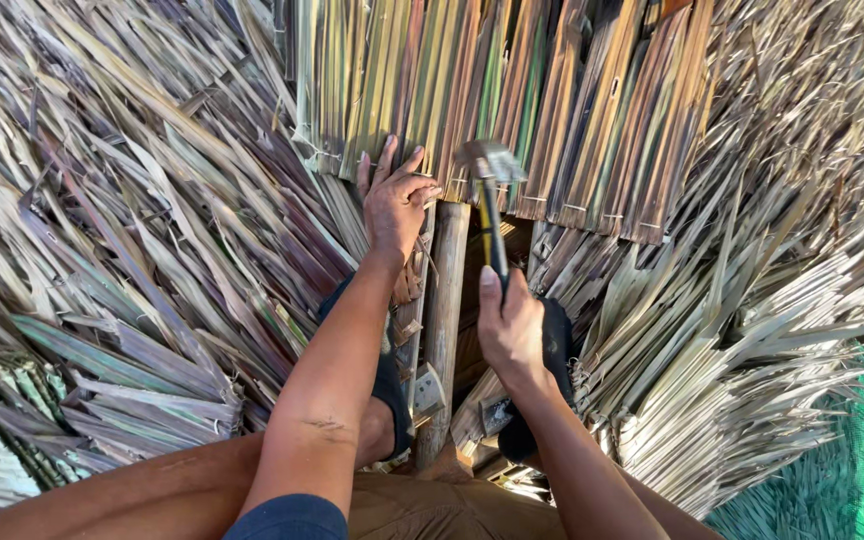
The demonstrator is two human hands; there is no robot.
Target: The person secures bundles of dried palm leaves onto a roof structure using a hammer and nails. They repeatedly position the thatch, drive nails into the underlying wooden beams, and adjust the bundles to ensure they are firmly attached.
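Two hands: both working at the lower edge of a thatch panel, seen from above.
Left hand (395, 203): pressing flat on the folded palm leaves, fingers spread, grip wide and holding nothing, pinning the leaf edge just beside the pole.
Right hand (512, 325): grip closed around the hammer's handle, thumb lying along it.
Hammer (489, 165): head hovering at the panel's bottom edge, just right of the left fingers; touching the leaves or not, cannot tell.
Nail: none showing; too small or hidden under the hammer head.
Thatch panel (512, 100): hanging in a neat row of green and tan strips, stitched along the bottom, lying over the older grey layer.
Pole (444, 310): running down between the two forearms, carrying the panel's edge.
Old thatch (122, 250): spreading out loose and dry to both sides.
Feet: dark sandals (557, 345) bracing beside the pole.
Green netting (852, 470): showing at the lower right, well apart.
Progress: panel seeming laid in place and lined up; fastening to the pole looking under way, not finished.
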